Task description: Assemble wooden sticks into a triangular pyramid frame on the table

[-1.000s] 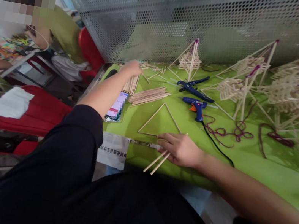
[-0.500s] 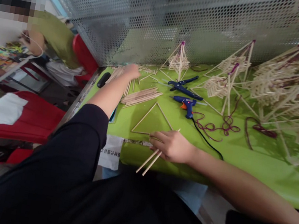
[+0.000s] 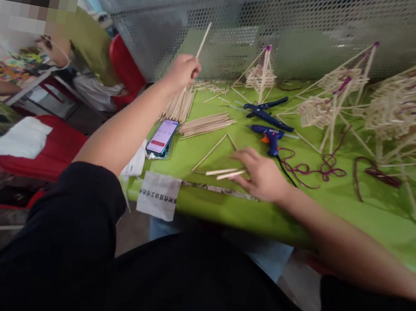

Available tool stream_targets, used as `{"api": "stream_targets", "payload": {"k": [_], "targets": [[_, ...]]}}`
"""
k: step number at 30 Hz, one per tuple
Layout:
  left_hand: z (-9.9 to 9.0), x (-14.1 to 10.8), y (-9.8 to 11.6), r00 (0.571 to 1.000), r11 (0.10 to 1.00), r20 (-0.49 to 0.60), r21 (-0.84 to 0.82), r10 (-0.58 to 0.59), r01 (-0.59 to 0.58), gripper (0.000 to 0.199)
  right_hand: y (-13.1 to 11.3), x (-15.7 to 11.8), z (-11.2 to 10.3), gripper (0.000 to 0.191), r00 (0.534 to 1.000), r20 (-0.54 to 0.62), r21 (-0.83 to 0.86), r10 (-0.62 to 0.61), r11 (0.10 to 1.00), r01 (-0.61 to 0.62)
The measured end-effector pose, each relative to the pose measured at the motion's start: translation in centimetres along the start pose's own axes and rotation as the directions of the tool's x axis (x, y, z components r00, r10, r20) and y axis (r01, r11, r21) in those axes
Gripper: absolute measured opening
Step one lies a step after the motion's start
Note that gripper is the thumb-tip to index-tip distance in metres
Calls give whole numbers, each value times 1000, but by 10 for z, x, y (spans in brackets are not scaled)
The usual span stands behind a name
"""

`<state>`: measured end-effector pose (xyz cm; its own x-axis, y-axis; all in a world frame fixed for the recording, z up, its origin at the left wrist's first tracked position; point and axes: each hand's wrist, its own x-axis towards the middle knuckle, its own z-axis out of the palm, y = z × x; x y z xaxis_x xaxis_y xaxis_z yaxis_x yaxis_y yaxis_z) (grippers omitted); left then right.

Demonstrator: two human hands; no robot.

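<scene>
Raised over the far left of the green table, my left hand (image 3: 183, 72) is closed on a thin wooden stick (image 3: 204, 39) that points up. Below it lies a bundle of sticks (image 3: 180, 106), with a second stick pile (image 3: 209, 124) to its right. My right hand (image 3: 263, 175) is near the table's front edge, its fingers closed around two wooden sticks (image 3: 225, 172). Those sticks lie across a triangle of sticks (image 3: 209, 152) flat on the table, and the hand hides the triangle's right part.
A blue glue gun (image 3: 271, 138) and dark blue cutters (image 3: 267, 113) lie beyond my right hand. Purple cord (image 3: 325, 170) trails to the right. Stick pyramids (image 3: 262, 75) stand along the perforated metal panel (image 3: 232, 15). A phone (image 3: 162, 137) lies at left; a person sits farther off.
My left hand has risen from the stick bundle with a stick, uncovering the phone. The two sticks in my right hand have swung from pointing toward me to lying nearly sideways.
</scene>
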<state>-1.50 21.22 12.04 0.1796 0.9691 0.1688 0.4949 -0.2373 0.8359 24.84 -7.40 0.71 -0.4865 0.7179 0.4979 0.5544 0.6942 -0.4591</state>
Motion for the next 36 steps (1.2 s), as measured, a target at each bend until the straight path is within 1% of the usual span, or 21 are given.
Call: {"api": "stream_targets", "payload": {"k": [2,3,6,8,9,10,11,12,13,14,15,16,19,21,23,26,28,29,33,35,36], "targets": [[2,-39,8,997,969,30,-240,70,-61,41,8,2,0,42,992,-69,177,110,980,-96],[6,-61,12,993,941,38,-325,113,-95,38,11,3,1,40,979,-101,265,174,954,-142],[28,-122,18,968,871,135,-476,212,-124,30,19,6,6,42,914,-179,476,363,845,-242],[46,-151,14,954,824,175,-556,242,-107,33,22,8,7,47,870,-211,565,445,782,-263],[55,-160,9,954,792,152,-599,258,-118,40,22,9,7,50,856,-219,587,469,764,-268],[63,-167,2,956,753,103,-642,275,-147,47,21,10,6,53,849,-219,595,480,755,-274],[71,-171,-5,955,710,46,-679,294,-186,50,21,12,5,55,849,-213,593,484,754,-281],[77,-173,-14,950,666,-6,-712,311,-223,48,20,13,3,57,853,-203,583,481,759,-289],[83,-173,-22,945,629,-33,-739,324,-242,39,18,13,2,58,859,-190,569,475,767,-299],[88,-173,-31,942,605,-32,-760,333,-239,29,17,14,1,58,864,-178,552,472,774,-309],[92,-172,-40,941,588,-18,-777,338,-225,23,16,13,1,55,867,-167,535,469,782,-319],[95,-172,-47,937,581,25,-790,349,-195,21,15,13,1,51,870,-157,519,467,789,-329],[98,-175,-63,913,589,150,-800,380,-114,23,10,10,3,35,872,-132,484,471,798,-358],[97,-179,-65,914,610,168,-786,368,-101,27,8,10,2,26,878,-107,469,466,803,-369],[93,-182,-63,932,619,160,-781,324,-81,26,6,10,1,22,885,-92,444,457,814,-374],[87,-186,-54,957,571,143,-821,251,-27,19,7,11,0,19,879,-95,425,468,817,-389],[83,-186,-50,970,540,96,-841,223,-40,15,12,10,0,20,865,-102,450,491,799,-400],[81,-185,-50,973,540,73,-840,220,-59,15,15,9,0,20,860,-104,482,500,782,-396],[74,-181,-52,971,631,8,-762,237,-148,19,28,7,2,22,843,-130,645,522,690,-328],[70,-179,-54,972,673,-31,-717,233,-184,24,32,7,1,25,834,-172,654,524,694,-301],[69,-178,-54,970,690,-28,-698,243,-193,27,34,8,1,28,826,-212,627,523,721,-295]]}}
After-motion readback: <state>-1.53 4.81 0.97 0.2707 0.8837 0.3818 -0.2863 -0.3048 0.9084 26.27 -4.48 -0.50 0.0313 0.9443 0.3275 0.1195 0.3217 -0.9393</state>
